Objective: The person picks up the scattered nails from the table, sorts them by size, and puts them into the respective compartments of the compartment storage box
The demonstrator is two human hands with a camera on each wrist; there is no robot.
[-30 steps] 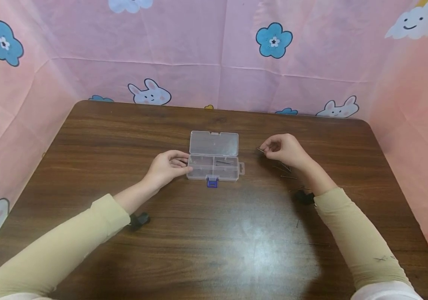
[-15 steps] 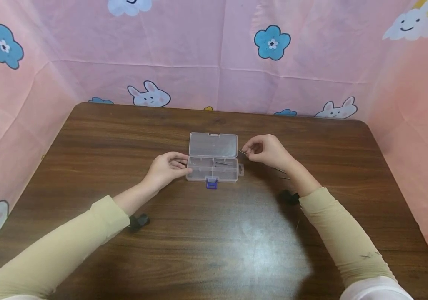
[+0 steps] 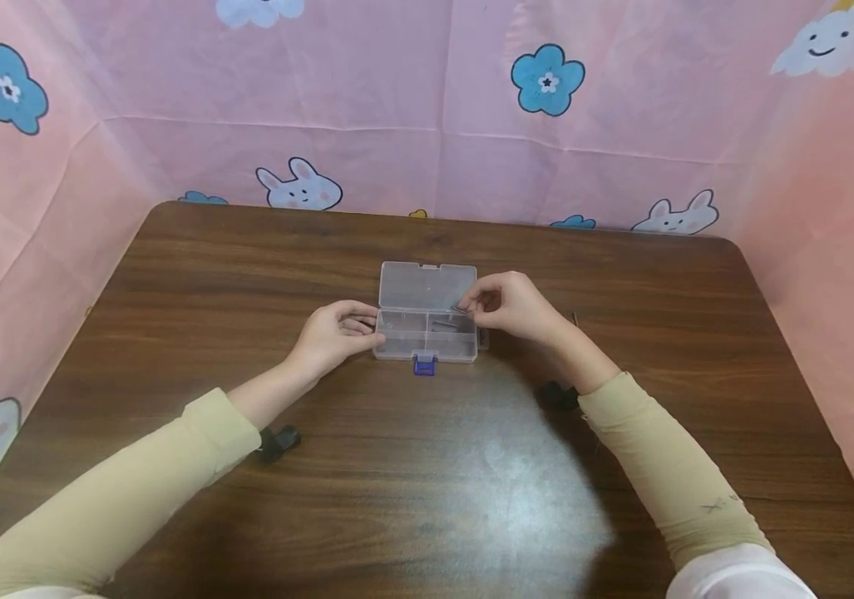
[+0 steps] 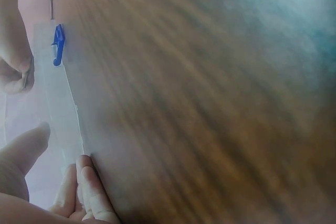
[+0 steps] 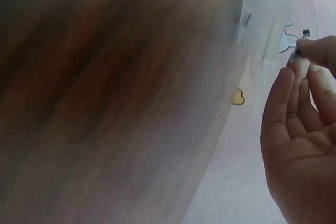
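Note:
A small clear plastic box [image 3: 424,333] with a blue latch [image 3: 423,363] lies open at the table's middle, its lid [image 3: 427,286] folded back. A thin dark nail lies in its right rear compartment [image 3: 441,326]. My left hand [image 3: 337,333] holds the box's left end, fingers curled against its wall [image 4: 84,182]. My right hand [image 3: 505,306] hovers over the box's right side and pinches a thin nail [image 3: 461,309] between thumb and fingertips [image 5: 302,51]. The blue latch [image 4: 58,45] shows in the left wrist view.
The brown wooden table [image 3: 427,466] is walled on three sides by pink cartoon-print cloth [image 3: 412,108]. A loose nail [image 3: 574,319] lies right of the box behind my right forearm. Black wrist mounts sit under both forearms [image 3: 277,441].
My right hand has carried the pinched nail leftward from the loose nails on the table to above the box's right side. The left hand and box have stayed put.

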